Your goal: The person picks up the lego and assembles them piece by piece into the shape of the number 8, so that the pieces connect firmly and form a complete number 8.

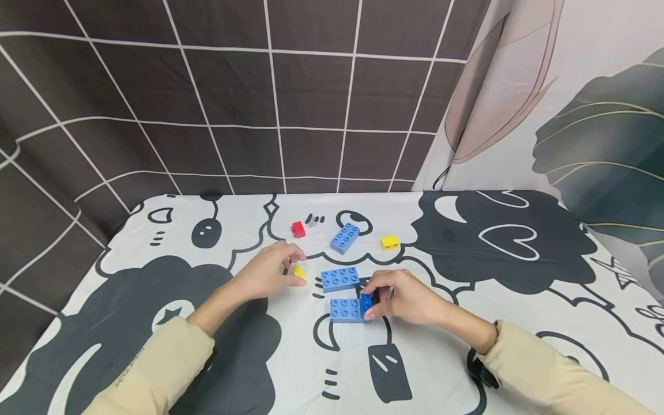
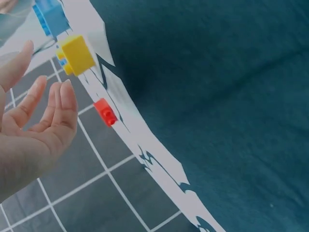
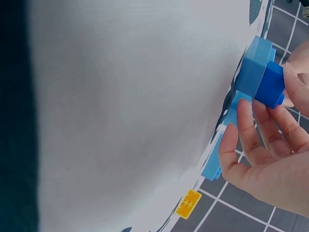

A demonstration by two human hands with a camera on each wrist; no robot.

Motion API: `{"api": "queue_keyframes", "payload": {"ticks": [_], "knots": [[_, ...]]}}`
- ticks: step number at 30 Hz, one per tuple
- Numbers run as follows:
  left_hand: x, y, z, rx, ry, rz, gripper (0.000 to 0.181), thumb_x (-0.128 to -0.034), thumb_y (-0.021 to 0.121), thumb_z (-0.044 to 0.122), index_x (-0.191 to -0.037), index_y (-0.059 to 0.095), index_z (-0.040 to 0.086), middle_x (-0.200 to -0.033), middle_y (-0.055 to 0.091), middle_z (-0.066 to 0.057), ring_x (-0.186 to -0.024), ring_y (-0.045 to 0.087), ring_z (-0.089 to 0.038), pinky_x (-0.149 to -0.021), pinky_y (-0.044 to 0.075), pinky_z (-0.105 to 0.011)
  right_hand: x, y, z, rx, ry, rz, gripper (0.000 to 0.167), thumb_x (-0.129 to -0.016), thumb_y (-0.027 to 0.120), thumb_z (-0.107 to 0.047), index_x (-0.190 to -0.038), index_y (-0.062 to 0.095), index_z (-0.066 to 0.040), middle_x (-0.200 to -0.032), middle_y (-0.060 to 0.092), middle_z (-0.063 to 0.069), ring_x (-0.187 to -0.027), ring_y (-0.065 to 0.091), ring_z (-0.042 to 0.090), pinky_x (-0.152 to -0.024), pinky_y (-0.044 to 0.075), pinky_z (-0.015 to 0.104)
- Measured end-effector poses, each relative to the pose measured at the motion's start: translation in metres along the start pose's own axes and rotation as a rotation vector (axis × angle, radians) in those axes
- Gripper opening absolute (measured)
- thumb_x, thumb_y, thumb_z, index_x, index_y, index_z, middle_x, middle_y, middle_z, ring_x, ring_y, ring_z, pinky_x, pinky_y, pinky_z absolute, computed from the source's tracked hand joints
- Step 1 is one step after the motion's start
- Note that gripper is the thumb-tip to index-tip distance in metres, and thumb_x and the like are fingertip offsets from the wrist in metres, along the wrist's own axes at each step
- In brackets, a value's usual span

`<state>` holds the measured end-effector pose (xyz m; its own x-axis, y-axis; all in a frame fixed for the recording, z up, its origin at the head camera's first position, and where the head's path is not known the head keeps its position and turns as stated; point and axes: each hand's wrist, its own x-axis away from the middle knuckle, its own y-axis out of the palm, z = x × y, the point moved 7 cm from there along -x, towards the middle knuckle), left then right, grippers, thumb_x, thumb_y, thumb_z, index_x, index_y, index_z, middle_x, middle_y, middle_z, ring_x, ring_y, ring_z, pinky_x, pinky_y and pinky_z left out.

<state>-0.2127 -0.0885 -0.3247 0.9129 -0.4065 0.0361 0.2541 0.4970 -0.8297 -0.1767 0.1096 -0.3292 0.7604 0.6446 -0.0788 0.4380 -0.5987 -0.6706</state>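
My right hand pinches a small dark blue toy brick at the right end of a light blue brick. In the right wrist view the dark blue brick sits against the light blue brick; whether they are fully pressed together I cannot tell. My left hand hovers around a small yellow brick, thumb and fingers apart. The left wrist view shows that yellow brick just beyond the fingertips of the left hand.
Another light blue brick lies just behind the front one, and a third light blue brick lies slanted farther back. A red brick is at back left, a second yellow brick at back right. A patterned cloth covers the table.
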Motion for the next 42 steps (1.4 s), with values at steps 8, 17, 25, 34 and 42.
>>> {"api": "queue_keyframes", "payload": {"ticks": [8, 17, 25, 34, 42], "knots": [[-0.003, -0.002, -0.010, -0.002, -0.016, -0.005, 0.038, -0.0732, 0.077, 0.017, -0.103, 0.058, 0.004, -0.089, 0.057, -0.007, -0.084, 0.054, -0.022, -0.072, 0.045, -0.035, 0.000, -0.001, 0.000, -0.016, -0.002, -0.003, 0.030, -0.068, 0.080, -0.016, -0.091, 0.069, -0.001, -0.078, 0.059, -0.004, -0.061, 0.049, 0.006, -0.058, 0.044, 0.023], [-0.006, 0.004, -0.015, 0.013, -0.011, -0.041, 0.033, -0.0730, 0.077, 0.014, -0.097, 0.057, 0.003, -0.083, 0.058, -0.004, -0.076, 0.052, -0.019, -0.069, 0.043, -0.031, -0.001, 0.001, 0.002, -0.030, 0.019, -0.007, 0.030, -0.067, 0.080, -0.014, -0.092, 0.069, -0.002, -0.077, 0.058, -0.006, -0.061, 0.050, 0.006, -0.059, 0.044, 0.024], [-0.007, 0.008, -0.017, 0.010, -0.043, -0.049, 0.031, -0.0728, 0.077, 0.014, -0.094, 0.057, 0.004, -0.082, 0.057, -0.004, -0.077, 0.053, -0.019, -0.074, 0.045, -0.033, -0.001, 0.001, 0.003, -0.022, 0.011, -0.010, 0.030, -0.067, 0.080, -0.014, -0.092, 0.069, -0.003, -0.077, 0.058, -0.006, -0.061, 0.050, 0.006, -0.059, 0.045, 0.024], [-0.006, 0.010, -0.019, 0.001, -0.053, -0.049, 0.030, -0.0731, 0.077, 0.016, -0.093, 0.057, 0.004, -0.082, 0.057, -0.003, -0.077, 0.053, -0.018, -0.073, 0.045, -0.032, -0.001, 0.002, 0.005, -0.027, 0.019, -0.014, 0.030, -0.067, 0.080, -0.015, -0.093, 0.069, -0.002, -0.077, 0.059, -0.002, -0.061, 0.050, 0.006, -0.060, 0.044, 0.023], [-0.006, 0.008, -0.017, -0.002, -0.034, -0.058, 0.027, -0.0788, 0.072, 0.013, -0.097, 0.057, 0.001, -0.080, 0.057, -0.003, -0.074, 0.053, -0.016, -0.069, 0.044, -0.029, -0.001, 0.001, 0.004, -0.020, 0.015, -0.008, 0.030, -0.066, 0.080, -0.014, -0.092, 0.069, -0.003, -0.077, 0.059, -0.006, -0.061, 0.051, 0.006, -0.060, 0.044, 0.023]]}}
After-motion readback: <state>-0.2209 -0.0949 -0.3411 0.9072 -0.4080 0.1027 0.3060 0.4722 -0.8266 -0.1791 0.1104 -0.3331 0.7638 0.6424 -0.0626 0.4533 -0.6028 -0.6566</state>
